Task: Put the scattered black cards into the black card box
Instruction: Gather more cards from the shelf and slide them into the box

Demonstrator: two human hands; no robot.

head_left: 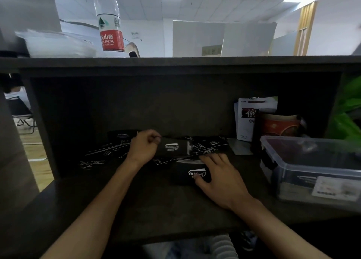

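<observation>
Gripping a black card box (pixel 173 148) at its end, the left hand (pixel 143 147) curls its fingers round it; the right hand (pixel 218 172) rests spread on what seems a second box piece (pixel 190 175). Thin, slippery black cards (pixel 109 151) lie scattered on the bench (pixel 136 210); pinch their edges. A clear tub (pixel 312 161) sits right.

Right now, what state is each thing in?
Left hand: grips the upper black box.
Right hand: rests on the lower black box.
Cards: scattered on the desk.
Bottle: upright on the shelf top.
Tub: lid on.
</observation>
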